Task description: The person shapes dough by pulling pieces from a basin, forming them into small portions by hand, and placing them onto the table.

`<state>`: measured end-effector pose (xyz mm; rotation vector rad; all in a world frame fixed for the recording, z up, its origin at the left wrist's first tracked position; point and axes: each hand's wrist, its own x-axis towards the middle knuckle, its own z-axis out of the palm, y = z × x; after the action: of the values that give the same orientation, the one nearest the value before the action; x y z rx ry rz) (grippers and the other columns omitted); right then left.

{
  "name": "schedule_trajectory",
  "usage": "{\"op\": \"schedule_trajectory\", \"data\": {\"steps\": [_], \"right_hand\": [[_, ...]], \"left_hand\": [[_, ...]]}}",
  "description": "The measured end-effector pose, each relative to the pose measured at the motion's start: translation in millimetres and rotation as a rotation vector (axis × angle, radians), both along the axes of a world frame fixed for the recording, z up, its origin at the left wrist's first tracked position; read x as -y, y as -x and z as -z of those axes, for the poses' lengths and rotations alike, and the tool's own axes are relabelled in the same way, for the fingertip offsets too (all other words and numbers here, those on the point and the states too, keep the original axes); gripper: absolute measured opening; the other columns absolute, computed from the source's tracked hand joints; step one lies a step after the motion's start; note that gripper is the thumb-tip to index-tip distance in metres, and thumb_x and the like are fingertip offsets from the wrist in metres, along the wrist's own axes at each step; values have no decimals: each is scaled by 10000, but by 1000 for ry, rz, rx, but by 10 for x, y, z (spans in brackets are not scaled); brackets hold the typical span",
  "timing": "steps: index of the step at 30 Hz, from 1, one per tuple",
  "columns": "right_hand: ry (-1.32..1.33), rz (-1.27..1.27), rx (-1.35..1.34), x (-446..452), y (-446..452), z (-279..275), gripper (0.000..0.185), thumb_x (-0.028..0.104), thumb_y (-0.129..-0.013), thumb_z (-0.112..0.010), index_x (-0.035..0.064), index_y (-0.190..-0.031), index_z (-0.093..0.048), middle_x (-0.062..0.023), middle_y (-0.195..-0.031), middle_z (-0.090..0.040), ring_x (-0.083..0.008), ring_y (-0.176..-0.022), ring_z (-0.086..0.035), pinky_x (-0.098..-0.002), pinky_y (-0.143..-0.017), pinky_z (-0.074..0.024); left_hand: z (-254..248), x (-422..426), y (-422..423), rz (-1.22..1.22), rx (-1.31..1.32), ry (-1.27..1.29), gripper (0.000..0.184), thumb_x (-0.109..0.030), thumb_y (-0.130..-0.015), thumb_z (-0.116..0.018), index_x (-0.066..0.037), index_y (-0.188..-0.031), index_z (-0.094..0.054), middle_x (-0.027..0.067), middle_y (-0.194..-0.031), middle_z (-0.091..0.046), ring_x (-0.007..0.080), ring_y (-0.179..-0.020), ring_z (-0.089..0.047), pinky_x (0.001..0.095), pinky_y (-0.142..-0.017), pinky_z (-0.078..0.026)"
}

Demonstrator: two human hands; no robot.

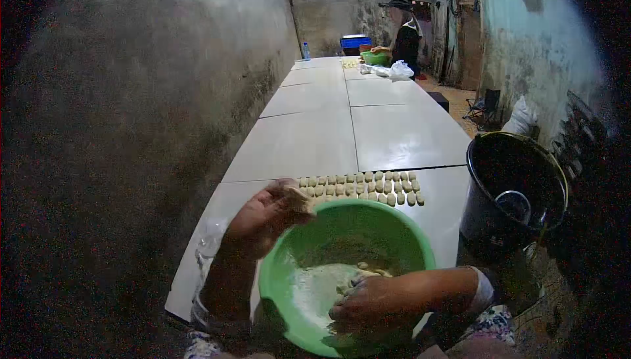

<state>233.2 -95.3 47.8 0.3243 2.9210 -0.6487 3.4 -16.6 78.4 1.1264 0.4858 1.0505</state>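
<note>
A green plastic bowl (420,241) stands at the near end of the white table, with pale dough (365,268) and whitish powder or liquid on its bottom. Inside it, my right hand (368,300) has its fingers curled down against pieces of the dough. My left hand (273,214) is raised over the bowl's left rim with fingers bent together; what lies in them, if anything, is hidden. Just beyond the bowl, several small oval dough pieces (391,188) lie in rows on the tabletop.
The long white table (296,135) runs beside a grey wall. To the right stands a black bucket (486,208) with a clear container inside. At the far end are a person (407,40), another green bowl (376,59), white plastic bags (397,70), a blue crate (355,42) and a bottle (306,51).
</note>
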Motion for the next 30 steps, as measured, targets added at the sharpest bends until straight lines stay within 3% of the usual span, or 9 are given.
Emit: {"op": "schedule_trajectory", "data": {"steps": [2,3,6,8,10,13,18,24,30], "right_hand": [[-96,-193,-40,-55,-25,88,299,235,-837,-523,35,-1058,-513,-159,-1021,-551,-307,-907,-587,-437,-736,-476],[-91,-195,-35,-55,-47,88,299,235,-837,-523,35,-1058,-513,-159,-1021,-551,-307,-907,-587,-437,-736,-476],[-129,77,-141,-80,-111,-116,335,370,-854,-546,60,-979,-564,-169,-898,-575,-369,-767,-602,-462,-666,-486],[-68,204,-72,-107,-177,-426,351,375,-836,-575,51,-971,-558,-178,-906,-576,-375,-772,-602,-479,-665,-488],[-168,657,-466,-109,-236,-583,378,349,-814,-613,41,-1017,-534,-179,-921,-577,-385,-793,-600,-478,-676,-490],[-385,755,-732,-108,-214,-571,407,290,-806,-630,47,-1106,-502,-178,-923,-575,-391,-807,-597,-463,-676,-496],[-318,533,-718,-148,-175,-452,404,160,-812,-596,36,-1177,-472,-180,-917,-563,-380,-803,-600,-434,-659,-505],[-348,558,-796,-195,-178,-380,230,77,-787,-579,22,-1001,-514,-152,-839,-571,-351,-733,-613,-409,-598,-504],[-247,562,-947,-264,-126,-313,179,81,-795,-615,65,-958,-543,-138,-829,-618,-326,-758,-630,-385,-638,-512]], "left_hand": [[-109,147,-199,20,-16,35,245,-106,-885,-560,24,-1088,-522,146,-984,-622,263,-882,-634,383,-809,-521],[-166,201,-211,18,-10,39,245,-106,-885,-560,24,-1088,-522,146,-984,-622,263,-882,-634,383,-809,-521],[-236,226,-232,92,-89,55,317,-108,-879,-578,45,-1146,-501,156,-1021,-617,258,-915,-629,391,-835,-518],[-180,189,-215,133,-167,2,346,-130,-884,-579,54,-1166,-497,165,-1039,-616,264,-946,-625,389,-861,-508],[-197,218,-241,111,-206,14,326,-120,-871,-598,44,-1142,-519,161,-1041,-619,261,-960,-624,384,-860,-508],[-140,237,-285,128,-234,-44,332,-106,-843,-635,30,-1129,-533,148,-1028,-626,247,-934,-630,376,-855,-510],[-10,229,-378,254,-219,-177,259,-91,-882,-583,9,-1112,-517,102,-995,-617,171,-908,-613,339,-822,-522],[-169,339,-388,247,-251,-27,289,-90,-901,-552,-18,-1172,-483,93,-972,-608,157,-890,-606,324,-828,-521],[-117,416,-408,113,-367,-339,186,-28,-863,-597,28,-1038,-567,71,-915,-636,107,-850,-601,251,-797,-491]]}}
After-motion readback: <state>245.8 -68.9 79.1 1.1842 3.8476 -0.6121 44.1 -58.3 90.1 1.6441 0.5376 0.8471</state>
